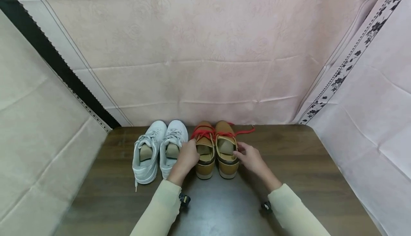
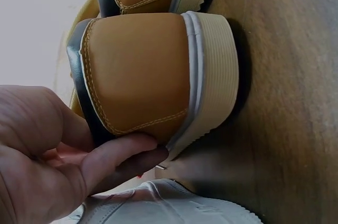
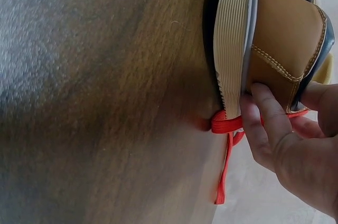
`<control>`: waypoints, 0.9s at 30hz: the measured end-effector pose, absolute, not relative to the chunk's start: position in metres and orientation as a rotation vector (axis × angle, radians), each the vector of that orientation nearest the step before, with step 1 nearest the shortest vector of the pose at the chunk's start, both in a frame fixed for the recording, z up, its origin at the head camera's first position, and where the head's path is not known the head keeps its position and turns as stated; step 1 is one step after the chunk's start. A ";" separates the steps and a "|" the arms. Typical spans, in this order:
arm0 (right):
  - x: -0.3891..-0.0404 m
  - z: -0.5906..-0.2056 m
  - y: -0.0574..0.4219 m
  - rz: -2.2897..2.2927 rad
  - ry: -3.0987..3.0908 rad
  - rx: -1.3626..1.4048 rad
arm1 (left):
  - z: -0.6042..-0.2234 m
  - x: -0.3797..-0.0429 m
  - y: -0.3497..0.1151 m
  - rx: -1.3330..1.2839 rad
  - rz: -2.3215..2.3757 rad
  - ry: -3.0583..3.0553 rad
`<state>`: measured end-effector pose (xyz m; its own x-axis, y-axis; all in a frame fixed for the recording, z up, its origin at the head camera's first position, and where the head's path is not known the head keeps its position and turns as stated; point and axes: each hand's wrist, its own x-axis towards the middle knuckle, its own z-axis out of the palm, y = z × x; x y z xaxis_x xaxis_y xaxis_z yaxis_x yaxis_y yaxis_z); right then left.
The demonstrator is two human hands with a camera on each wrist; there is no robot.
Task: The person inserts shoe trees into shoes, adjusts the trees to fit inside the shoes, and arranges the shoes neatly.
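Note:
Two tan-brown shoes with red laces stand side by side on the wooden table, toes toward the back. My left hand (image 1: pixel 188 154) grips the left brown shoe (image 1: pixel 204 168) by its outer side. In the left wrist view its fingers lie along the tan leather (image 2: pixel 137 71), and the thumb is at the dark collar. On the other side, my right hand (image 1: pixel 252 158) holds the right brown shoe (image 1: pixel 227 170). The right wrist view has fingertips (image 3: pixel 260 91) against that shoe's side just above the ribbed sole, thumb over the collar.
A pair of white lace-up sneakers, the left one (image 1: pixel 147 173) and the right one (image 1: pixel 176 130), stands left of the brown shoes. A loose red lace (image 1: pixel 245 131) trails right. Pale cloth (image 1: pixel 205 50) hangs behind the wooden table (image 1: pixel 289 164) and along both sides.

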<state>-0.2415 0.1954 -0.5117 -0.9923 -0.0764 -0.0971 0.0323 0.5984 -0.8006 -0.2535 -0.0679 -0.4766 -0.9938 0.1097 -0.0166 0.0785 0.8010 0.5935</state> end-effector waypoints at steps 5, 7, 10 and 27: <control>-0.243 -0.514 0.194 -1.350 2.712 -0.043 | -0.480 -0.255 -0.069 0.158 0.958 2.935; -0.243 -0.515 0.194 -1.357 2.705 -0.052 | -0.481 -0.256 -0.070 0.159 0.962 2.929; -0.244 -0.515 0.194 -1.390 2.680 -0.044 | -0.482 -0.257 -0.071 0.167 0.971 2.924; -0.246 -0.478 0.203 -0.969 3.036 -0.241 | -0.454 -0.248 -0.076 0.289 1.128 3.056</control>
